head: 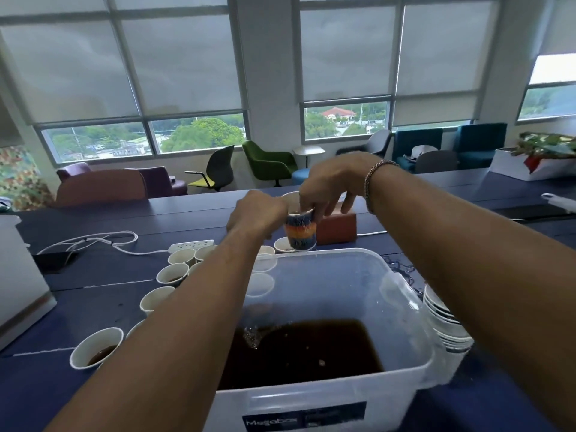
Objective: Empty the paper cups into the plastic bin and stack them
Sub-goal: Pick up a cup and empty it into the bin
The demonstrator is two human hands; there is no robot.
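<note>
Fingers (312, 203) round striped cup (301, 235) — upright

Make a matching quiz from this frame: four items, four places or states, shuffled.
Items: 1 patterned cup; 2 plastic bin; 3 stacked cups; 4 power strip.
States: A holds dark liquid; B white, on the table left of the bin; C gripped by left hand and right hand; D beside the bin's right wall.
Pairs: 1-C, 2-A, 3-D, 4-B.
</note>
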